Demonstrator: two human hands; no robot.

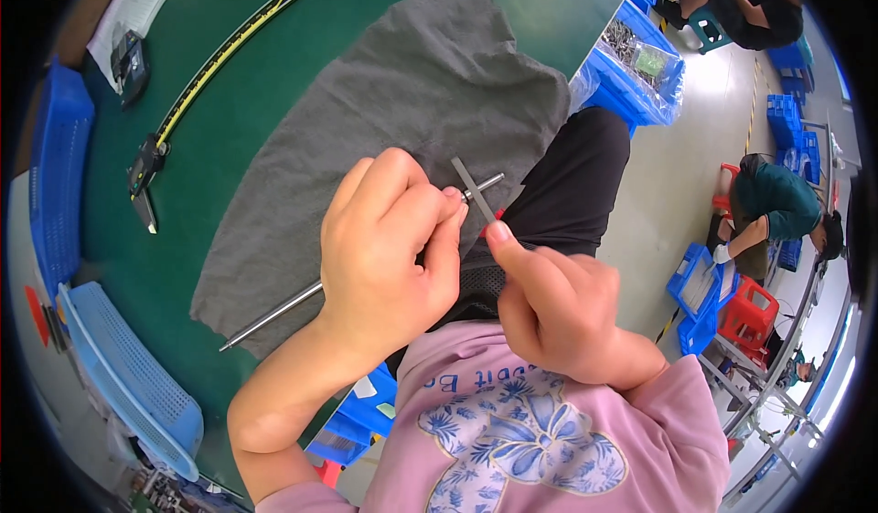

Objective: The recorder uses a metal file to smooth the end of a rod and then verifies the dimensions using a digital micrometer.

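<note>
My left hand (389,248) is closed around a thin shiny metal rod (274,315), which slants from lower left to upper right. The rod's far tip sticks out past my thumb and forefinger. In my right hand (562,307) is a small flat file (472,187) with a bit of red near its grip, my thumb pressed along it. The file crosses the rod near its tip and appears to touch it. Under both hands a grey cloth (393,101) covers part of the green table (233,101) and hangs toward my lap.
A caliper (144,167) with a long yellow-and-black scale lies at the left, near a black device (130,67) on paper. Blue baskets (137,376) line the left edge. Beyond my knee stands a blue bin (672,92) of small metal parts. Other people (782,197) sit at the right.
</note>
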